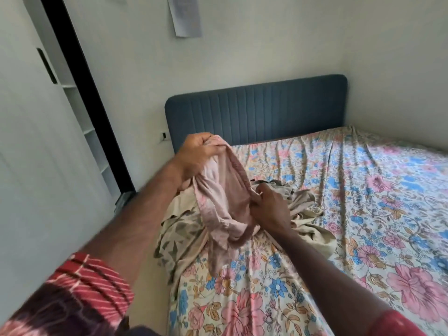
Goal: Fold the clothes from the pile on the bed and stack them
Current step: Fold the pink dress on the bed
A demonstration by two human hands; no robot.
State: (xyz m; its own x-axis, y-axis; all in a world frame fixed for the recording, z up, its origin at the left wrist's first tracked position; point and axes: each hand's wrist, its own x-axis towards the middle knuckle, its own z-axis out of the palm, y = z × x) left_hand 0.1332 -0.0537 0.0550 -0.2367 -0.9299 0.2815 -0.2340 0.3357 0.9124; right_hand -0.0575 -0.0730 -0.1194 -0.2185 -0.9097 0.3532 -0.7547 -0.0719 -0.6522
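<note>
Left grip: left hand (194, 157) raised above the bed's left edge, fingers curled tight round the bunched upper end of a pink garment (224, 197).
Right grip: right hand (268, 208) lower and just to the right, thumb and fingers pinching the garment's right edge at about mid-height.
Pink garment: hangs between the two hands as a loose, crumpled loop; its lower end trails down onto the pile and the sheet below.
Pile of clothes (308, 215): lies on the bed near its left edge, directly under and behind the hands; beige and grey-brown cloth is heaped to the right of the right hand.
Leaf-print cloth (177, 235): cream with grey-green leaves, part of the same heap, spreading out to the left beneath the pink garment and drooping over the bed's side.
Bed sheet (363, 214): floral, pink and blue flowers on a pale ground, wrinkled.
Headboard (257, 110): blue, padded with vertical ribs, against the far wall.
Sleeves: red patterned sleeve (89, 284) on the left forearm; a red cuff shows at the bottom right.
Wall: a paper sheet (185, 15) hangs above the headboard.
Left side: white wardrobe door (31, 146) with a dark vertical strip beside it.
</note>
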